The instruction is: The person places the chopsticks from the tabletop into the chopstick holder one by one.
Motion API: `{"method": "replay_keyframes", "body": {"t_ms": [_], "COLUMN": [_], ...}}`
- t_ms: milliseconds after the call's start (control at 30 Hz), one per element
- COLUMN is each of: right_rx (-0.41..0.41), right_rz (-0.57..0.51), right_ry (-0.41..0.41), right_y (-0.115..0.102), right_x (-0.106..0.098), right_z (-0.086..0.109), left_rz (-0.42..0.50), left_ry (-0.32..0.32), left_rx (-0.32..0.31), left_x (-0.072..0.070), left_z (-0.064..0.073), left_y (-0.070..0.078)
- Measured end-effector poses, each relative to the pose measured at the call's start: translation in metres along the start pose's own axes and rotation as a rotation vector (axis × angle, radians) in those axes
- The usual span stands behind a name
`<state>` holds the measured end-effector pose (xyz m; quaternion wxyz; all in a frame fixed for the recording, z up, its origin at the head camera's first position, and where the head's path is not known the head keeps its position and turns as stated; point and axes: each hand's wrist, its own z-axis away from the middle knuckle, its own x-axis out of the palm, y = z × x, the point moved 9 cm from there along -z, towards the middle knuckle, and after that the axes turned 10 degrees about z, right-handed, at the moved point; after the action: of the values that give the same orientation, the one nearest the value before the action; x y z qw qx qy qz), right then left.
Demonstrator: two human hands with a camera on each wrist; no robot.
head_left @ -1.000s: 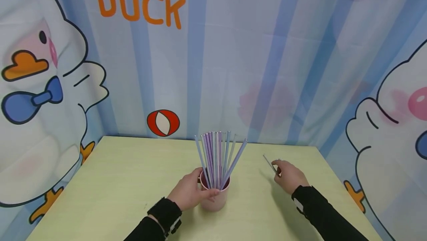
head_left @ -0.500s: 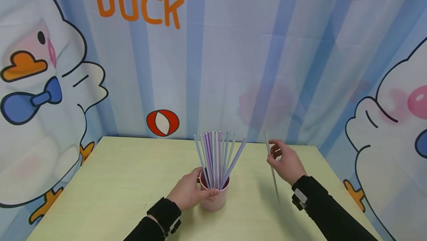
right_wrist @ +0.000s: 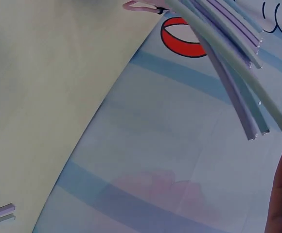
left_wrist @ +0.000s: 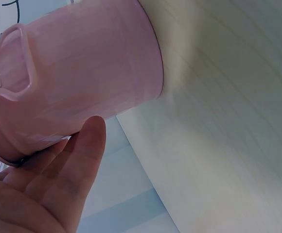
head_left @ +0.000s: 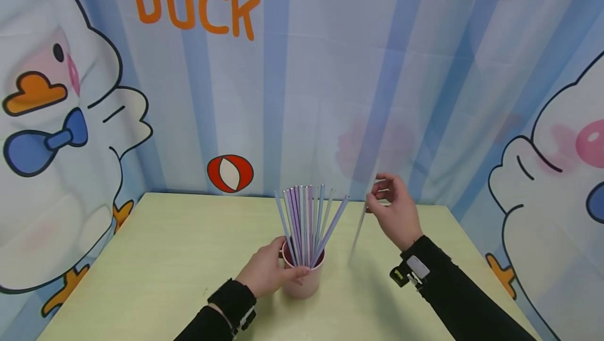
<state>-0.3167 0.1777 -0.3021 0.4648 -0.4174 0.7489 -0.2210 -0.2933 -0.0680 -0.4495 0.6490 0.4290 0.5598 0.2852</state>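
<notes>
A pink mug (head_left: 302, 284) stands on the table, packed with several purple, blue and clear drinking straws (head_left: 304, 225) that lean outward. My left hand (head_left: 269, 273) holds the mug by its rim, thumb on the near side, fingers at the far side. In the left wrist view, the mug's side (left_wrist: 82, 63) and its handle (left_wrist: 26, 58) show close up. Right of the mug, my right hand (head_left: 396, 212) pinches one pale straw (head_left: 359, 228) between thumb and fingers. That straw slants, its lower end to the left. Its top is faint against the curtain.
Two straws (right_wrist: 0, 212), purple and greenish, lie at the lower left of the right wrist view. The pale yellow table (head_left: 189, 257) ends at a striped duck-print curtain (head_left: 321, 94), which closes off the back and sides.
My right hand has risen from near the tabletop and moved left towards the mug, bringing the straw up with it to a steep slant. The left hand and mug have stayed put.
</notes>
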Motion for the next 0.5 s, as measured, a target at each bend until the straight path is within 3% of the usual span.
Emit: {"method": "replay_keyframes", "body": {"t_ms": [267,500], "right_rx": [-0.044,-0.007], "right_rz": [-0.126,-0.201], "right_ry": [0.042,0.062], "right_y": [-0.022,-0.021], "right_x": [0.004,0.013], "right_z": [-0.002,-0.001], "left_rz": [0.005,0.009], "left_ry": [-0.004,-0.008], "left_rx": [-0.003,-0.002], "left_x": [0.001,0.001], "left_z": [-0.001,0.000], "left_y": [-0.002,-0.001]}}
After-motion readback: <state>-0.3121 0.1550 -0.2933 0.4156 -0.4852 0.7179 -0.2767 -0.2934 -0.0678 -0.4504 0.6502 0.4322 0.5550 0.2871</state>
